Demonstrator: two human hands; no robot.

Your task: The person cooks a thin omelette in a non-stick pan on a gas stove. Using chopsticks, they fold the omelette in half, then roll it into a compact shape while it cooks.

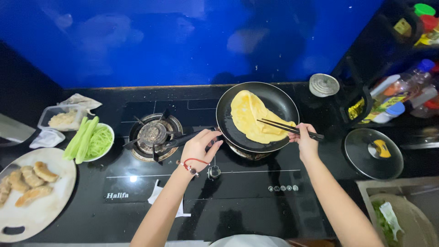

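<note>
Glossy black stovetop (238, 201) fills the view beneath a deep blue wall. We find a round black frying pan (257, 117) on the right burner, holding a thin yellow egg sheet (255, 120) folded over on itself, which covers the middle of the pan and leaves bare metal along the near-left edge.

Our left hand (199, 147) is closed around the pan's black handle (180, 139), which runs leftward across the unused gas burner (153, 136). Our right hand (305, 142) pinches a pair of dark chopsticks (290, 128).

We judge the main risk to be tearing: the sheet looks thin, and a sharp pull by the tips could split it. A tilted pan could also let it slide toward the rim.

The chopsticks lie nearly level, long axis left to right, tips pointing left and resting on the egg's right half. The egg's long axis runs from the far-left rim toward the near right.

A white bowl of green cucumber shreds (93, 141) and a pale round board with browned dumplings (32, 183) stand well to the left.
</note>
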